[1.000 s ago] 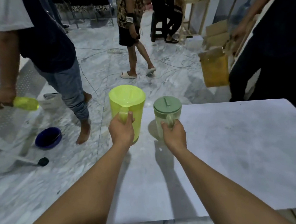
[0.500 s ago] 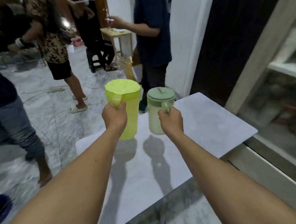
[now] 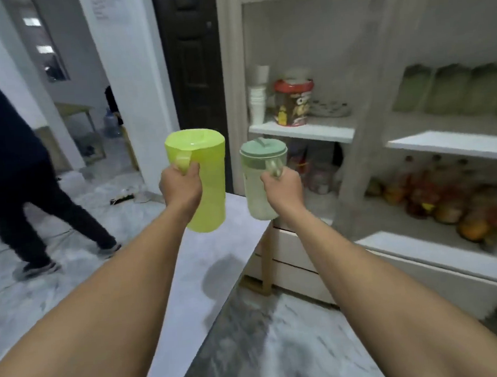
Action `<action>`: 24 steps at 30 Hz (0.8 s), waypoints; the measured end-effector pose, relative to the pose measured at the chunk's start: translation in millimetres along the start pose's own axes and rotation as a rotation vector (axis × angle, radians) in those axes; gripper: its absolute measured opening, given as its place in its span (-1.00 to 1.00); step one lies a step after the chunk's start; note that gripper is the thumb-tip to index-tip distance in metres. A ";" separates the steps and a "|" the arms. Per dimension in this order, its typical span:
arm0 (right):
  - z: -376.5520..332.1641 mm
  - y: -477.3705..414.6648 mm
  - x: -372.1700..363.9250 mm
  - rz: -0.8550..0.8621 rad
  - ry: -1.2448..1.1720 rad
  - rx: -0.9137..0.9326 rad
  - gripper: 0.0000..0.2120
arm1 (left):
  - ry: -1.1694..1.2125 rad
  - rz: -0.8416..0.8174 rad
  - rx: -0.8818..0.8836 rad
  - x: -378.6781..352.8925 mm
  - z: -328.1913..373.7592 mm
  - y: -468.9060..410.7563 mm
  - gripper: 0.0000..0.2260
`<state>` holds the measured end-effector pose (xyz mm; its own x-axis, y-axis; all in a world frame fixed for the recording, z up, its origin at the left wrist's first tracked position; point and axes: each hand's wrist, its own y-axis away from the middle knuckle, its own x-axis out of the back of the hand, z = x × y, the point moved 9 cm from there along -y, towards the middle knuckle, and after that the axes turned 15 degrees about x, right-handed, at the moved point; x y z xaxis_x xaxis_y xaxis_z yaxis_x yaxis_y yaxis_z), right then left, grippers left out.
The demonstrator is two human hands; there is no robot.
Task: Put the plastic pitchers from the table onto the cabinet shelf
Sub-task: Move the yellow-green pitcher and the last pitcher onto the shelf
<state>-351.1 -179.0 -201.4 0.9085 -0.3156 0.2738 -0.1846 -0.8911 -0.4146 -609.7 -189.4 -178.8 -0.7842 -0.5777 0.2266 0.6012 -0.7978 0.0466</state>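
The plastic pitchers are both off the table and in your hands, held upright in the air in front of you. In the head view, your left hand (image 3: 181,187) is closed around the handle of the yellow-green pitcher (image 3: 204,179), which is the taller of the two and has a lid of its own colour. Your right hand (image 3: 282,190) is closed around the handle of the pale pitcher (image 3: 258,184), which carries a dull green lid. The two pitchers hang side by side, near each other but apart. Below them lies the table (image 3: 205,268), its pale top showing their shadow. Beyond your right hand stands the cabinet (image 3: 359,157), open-fronted. Its white shelf (image 3: 305,131) holds a stack of white cups (image 3: 257,103) and a red-topped jar (image 3: 293,102), just beside each other. To the right, lower shelves carry blurred bottles (image 3: 427,196). At the left, a person in dark clothes (image 3: 8,175) stands on the marble floor.
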 end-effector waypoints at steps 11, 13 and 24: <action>31.0 -46.2 256.6 0.343 0.195 -0.043 -0.86 | 0.060 -0.405 -0.146 -227.0 107.8 110.6 -0.70; 35.3 -51.2 301.7 0.396 0.228 -0.050 -0.85 | 0.046 -0.444 -0.168 -265.4 125.1 132.8 -0.70; 60.9 -77.6 476.9 0.594 0.326 -0.088 -0.80 | 0.133 -0.654 -0.222 -422.1 194.5 241.8 -0.69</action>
<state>119.4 -240.5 -91.5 0.4871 -0.8289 0.2749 -0.6594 -0.5555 -0.5065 -103.5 -104.9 -74.0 -0.9948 0.0275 0.0982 -0.0345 -0.9969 -0.0705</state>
